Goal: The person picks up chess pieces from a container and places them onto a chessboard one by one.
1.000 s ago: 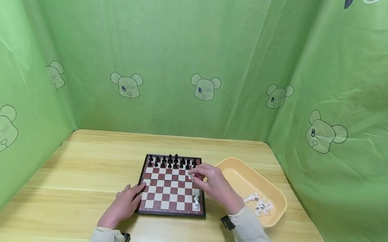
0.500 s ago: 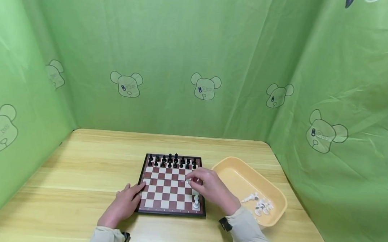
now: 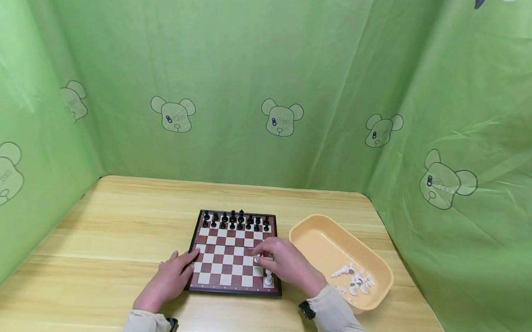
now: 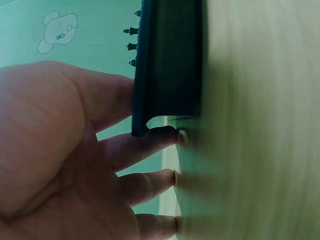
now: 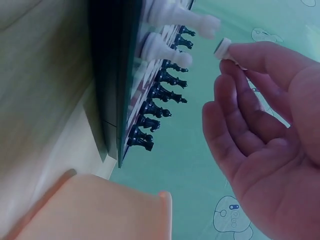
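A chessboard with dark red and white squares lies on the table. My right hand is above its right side, pinching a small white chess piece between thumb and fingertip. Most of that piece is hidden by the fingers, so its kind does not show. Two white pieces stand upright on the near right corner: a larger one and a smaller pawn. At the board's left edge rests my left hand, one digit on the board and several fingertips touching the table in the left wrist view.
Black chess pieces stand in two rows along the board's far side. Right of the board sits a yellow-orange tray with several loose white pieces lying in it. Green cloth walls enclose the wooden table.
My right hand, still pinching the white piece, has moved toward the near side of the board, from close to the black rows to near the standing white pieces. My left hand stays put.
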The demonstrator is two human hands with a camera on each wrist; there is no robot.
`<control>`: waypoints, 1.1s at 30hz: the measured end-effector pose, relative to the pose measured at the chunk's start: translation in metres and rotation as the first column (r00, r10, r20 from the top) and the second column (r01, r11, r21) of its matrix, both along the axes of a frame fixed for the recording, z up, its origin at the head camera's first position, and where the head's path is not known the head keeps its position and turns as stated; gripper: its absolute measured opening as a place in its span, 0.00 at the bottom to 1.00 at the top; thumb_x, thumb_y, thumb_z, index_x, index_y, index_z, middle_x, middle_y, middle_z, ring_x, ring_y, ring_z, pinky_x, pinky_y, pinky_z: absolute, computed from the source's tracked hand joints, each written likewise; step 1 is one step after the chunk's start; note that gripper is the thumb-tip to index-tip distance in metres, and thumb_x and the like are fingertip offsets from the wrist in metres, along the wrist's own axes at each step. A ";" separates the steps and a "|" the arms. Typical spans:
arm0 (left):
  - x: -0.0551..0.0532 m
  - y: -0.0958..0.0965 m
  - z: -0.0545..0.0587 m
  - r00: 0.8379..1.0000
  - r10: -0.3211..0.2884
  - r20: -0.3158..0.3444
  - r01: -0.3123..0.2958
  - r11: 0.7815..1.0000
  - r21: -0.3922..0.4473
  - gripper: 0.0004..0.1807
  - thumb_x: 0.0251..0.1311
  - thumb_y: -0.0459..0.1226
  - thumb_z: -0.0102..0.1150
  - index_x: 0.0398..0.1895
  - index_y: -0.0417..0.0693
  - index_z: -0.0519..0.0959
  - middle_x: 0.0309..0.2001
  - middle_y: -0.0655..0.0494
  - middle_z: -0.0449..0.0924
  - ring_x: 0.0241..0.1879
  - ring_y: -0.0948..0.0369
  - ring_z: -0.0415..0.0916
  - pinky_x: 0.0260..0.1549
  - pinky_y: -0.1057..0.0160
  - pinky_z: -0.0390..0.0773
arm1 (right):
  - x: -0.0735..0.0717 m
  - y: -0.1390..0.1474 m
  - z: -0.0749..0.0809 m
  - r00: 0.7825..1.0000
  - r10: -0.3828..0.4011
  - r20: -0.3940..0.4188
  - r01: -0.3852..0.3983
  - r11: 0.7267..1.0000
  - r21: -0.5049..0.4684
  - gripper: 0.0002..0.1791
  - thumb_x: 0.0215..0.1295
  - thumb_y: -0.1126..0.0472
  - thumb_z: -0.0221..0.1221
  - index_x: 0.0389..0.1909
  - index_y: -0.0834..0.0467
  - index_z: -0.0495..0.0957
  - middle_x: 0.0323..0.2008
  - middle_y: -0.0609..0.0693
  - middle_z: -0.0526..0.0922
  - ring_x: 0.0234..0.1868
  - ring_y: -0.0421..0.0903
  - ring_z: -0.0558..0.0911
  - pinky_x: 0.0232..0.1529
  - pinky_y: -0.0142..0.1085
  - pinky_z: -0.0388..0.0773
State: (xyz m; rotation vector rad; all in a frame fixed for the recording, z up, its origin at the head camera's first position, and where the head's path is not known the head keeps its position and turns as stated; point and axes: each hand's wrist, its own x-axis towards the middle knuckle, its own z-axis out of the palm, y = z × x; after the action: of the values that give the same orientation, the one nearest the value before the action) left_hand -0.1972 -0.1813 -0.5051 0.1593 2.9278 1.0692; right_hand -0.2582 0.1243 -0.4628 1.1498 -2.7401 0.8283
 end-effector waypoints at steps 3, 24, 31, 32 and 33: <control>0.000 -0.001 0.000 1.000 -0.003 0.002 0.003 1.000 0.002 0.25 0.76 0.34 0.47 0.74 0.43 0.71 0.72 0.35 0.69 0.74 0.26 0.50 0.68 0.22 0.43 | -0.001 -0.001 -0.002 1.000 0.008 -0.011 -0.007 0.999 0.040 0.07 0.67 0.65 0.66 0.43 0.58 0.88 0.44 0.49 0.90 0.48 0.47 0.86 0.54 0.43 0.84; -0.002 -0.001 0.005 1.000 0.001 0.014 -0.001 1.000 -0.002 0.25 0.76 0.35 0.48 0.75 0.44 0.70 0.73 0.34 0.67 0.75 0.28 0.48 0.69 0.23 0.42 | -0.009 -0.002 -0.008 0.999 -0.009 0.052 0.001 0.987 0.162 0.05 0.64 0.63 0.69 0.40 0.53 0.90 0.41 0.44 0.90 0.44 0.42 0.85 0.53 0.43 0.83; 0.000 -0.002 0.002 0.999 0.013 0.030 -0.013 1.000 -0.013 0.26 0.76 0.34 0.48 0.75 0.44 0.70 0.73 0.35 0.67 0.75 0.28 0.48 0.69 0.24 0.41 | -0.009 -0.005 -0.010 0.995 -0.010 0.095 -0.008 0.982 0.189 0.06 0.64 0.62 0.69 0.41 0.52 0.90 0.41 0.44 0.90 0.44 0.42 0.85 0.53 0.42 0.83; -0.001 -0.002 0.001 1.000 0.008 0.028 -0.008 1.000 -0.013 0.26 0.76 0.35 0.48 0.75 0.44 0.70 0.73 0.35 0.67 0.75 0.28 0.48 0.69 0.23 0.42 | -0.009 -0.005 -0.010 0.995 -0.012 0.104 -0.007 0.982 0.189 0.05 0.64 0.62 0.70 0.40 0.52 0.90 0.41 0.43 0.90 0.44 0.42 0.85 0.52 0.41 0.83; -0.001 -0.002 0.001 1.000 0.008 0.027 -0.008 1.000 -0.009 0.26 0.76 0.35 0.48 0.75 0.44 0.70 0.73 0.35 0.67 0.75 0.28 0.49 0.69 0.23 0.41 | -0.009 -0.005 -0.010 0.994 -0.015 0.111 -0.006 0.982 0.189 0.05 0.64 0.62 0.70 0.40 0.52 0.90 0.40 0.43 0.90 0.43 0.41 0.84 0.51 0.40 0.83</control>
State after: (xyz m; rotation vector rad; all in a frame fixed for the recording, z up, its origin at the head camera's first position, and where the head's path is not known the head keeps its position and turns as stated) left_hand -0.1982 -0.1830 -0.5042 0.1325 2.9111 1.0514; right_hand -0.2677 0.1195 -0.4729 1.1599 -2.9672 0.6627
